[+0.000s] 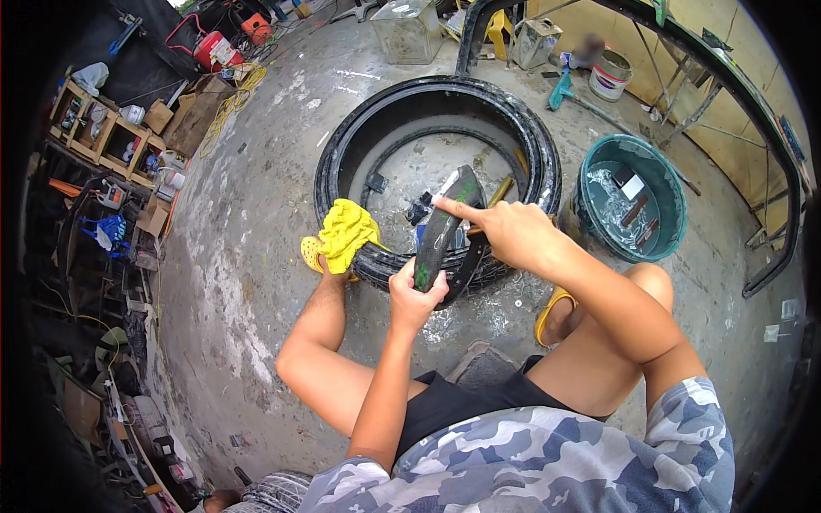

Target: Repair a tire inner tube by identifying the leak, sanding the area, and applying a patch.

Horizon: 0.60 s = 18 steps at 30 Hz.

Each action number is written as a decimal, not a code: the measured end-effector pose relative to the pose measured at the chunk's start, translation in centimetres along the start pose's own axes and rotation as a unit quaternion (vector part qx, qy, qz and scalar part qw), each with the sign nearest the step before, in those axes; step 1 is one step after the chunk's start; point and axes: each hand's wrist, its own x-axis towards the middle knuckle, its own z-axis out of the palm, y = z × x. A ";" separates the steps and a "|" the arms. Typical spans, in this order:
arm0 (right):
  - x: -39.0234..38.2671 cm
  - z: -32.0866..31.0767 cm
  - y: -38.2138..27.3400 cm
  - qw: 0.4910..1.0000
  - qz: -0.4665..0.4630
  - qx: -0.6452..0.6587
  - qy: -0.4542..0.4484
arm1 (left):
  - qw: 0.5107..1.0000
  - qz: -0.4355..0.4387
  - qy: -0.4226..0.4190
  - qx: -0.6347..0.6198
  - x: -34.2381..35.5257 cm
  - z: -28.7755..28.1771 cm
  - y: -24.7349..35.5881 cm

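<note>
My left hand (412,299) is wrapped round the lower end of a long dark piece (440,229) with green patches and a pale area near its top. The piece stands tilted above the near side of a large black tyre-like ring (540,171) lying on the floor. My right hand (523,236) reaches across from the right, its index finger stretched out onto the upper part of the piece. Its other fingers look curled, and nothing shows in them. A yellow cloth (349,235) drapes over the ring's near left edge. Small dark items (419,208) lie inside the ring.
To the right stands a teal bucket (590,162) with water, dark strips and a white piece in it. A black curved frame (727,64) arches beyond. Metal cans (406,32) stand at the back; a wooden shelf (107,141) lines the left. My legs flank the ring.
</note>
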 end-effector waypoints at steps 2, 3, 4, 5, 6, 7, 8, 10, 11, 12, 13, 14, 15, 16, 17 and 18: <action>0.4 -0.5 0.5 1.000 0.029 0.006 -0.012 | 1.000 0.007 0.005 0.002 -0.2 -0.5 -0.2; 0.8 -0.7 0.8 0.998 0.057 0.003 -0.041 | 1.000 -0.015 0.008 -0.014 -0.5 -0.7 -0.2; 1.0 -0.7 1.3 0.997 0.058 0.004 -0.042 | 0.999 -0.035 0.010 -0.031 -0.7 -0.9 -0.1; 1.1 -0.5 2.0 0.996 0.073 0.007 -0.056 | 0.999 -0.022 -0.002 -0.025 -0.8 -1.1 -0.4; 1.2 -0.3 2.5 0.994 0.088 0.011 -0.070 | 0.999 -0.023 -0.004 -0.026 -1.0 -1.1 -0.4; 1.5 -0.1 2.7 0.991 0.102 0.016 -0.086 | 0.998 -0.036 0.013 -0.050 -1.1 -1.1 -0.4; 1.5 0.0 2.6 0.991 0.102 0.017 -0.087 | 0.996 -0.048 0.029 -0.075 -1.2 -1.1 -0.4; 1.2 0.0 2.2 0.989 0.099 0.068 -0.085 | 0.994 -0.057 0.042 -0.080 -1.3 -1.1 -0.6; 1.3 0.7 2.0 0.989 0.089 0.069 -0.094 | 0.993 -0.057 0.050 -0.087 -1.3 -1.1 -0.8; 1.0 1.7 1.9 0.992 0.051 0.101 -0.060 | 0.992 -0.058 0.058 -0.095 -1.3 -1.0 -0.8; 0.8 1.7 1.1 0.989 0.051 0.112 -0.081 | 0.993 -0.057 0.056 -0.085 -1.3 -1.1 -0.9; 0.7 1.6 0.1 0.986 0.051 0.124 -0.102 | 0.993 -0.059 0.056 -0.085 -1.4 -1.1 -0.9; 0.5 1.8 -0.5 0.988 0.036 0.120 -0.094 | 0.992 -0.061 0.066 -0.088 -1.4 -1.0 -0.8; 0.5 1.8 -1.1 0.989 0.026 0.113 -0.091 | 0.991 -0.062 0.076 -0.091 -1.4 -1.0 -0.7; 0.2 1.9 -1.8 0.991 0.015 0.105 -0.087 | 0.991 -0.063 0.075 -0.091 -1.4 -1.0 -0.7; 0.0 2.1 -2.3 0.992 0.004 0.097 -0.083 | 0.991 -0.064 0.076 -0.094 -1.4 -1.0 -0.6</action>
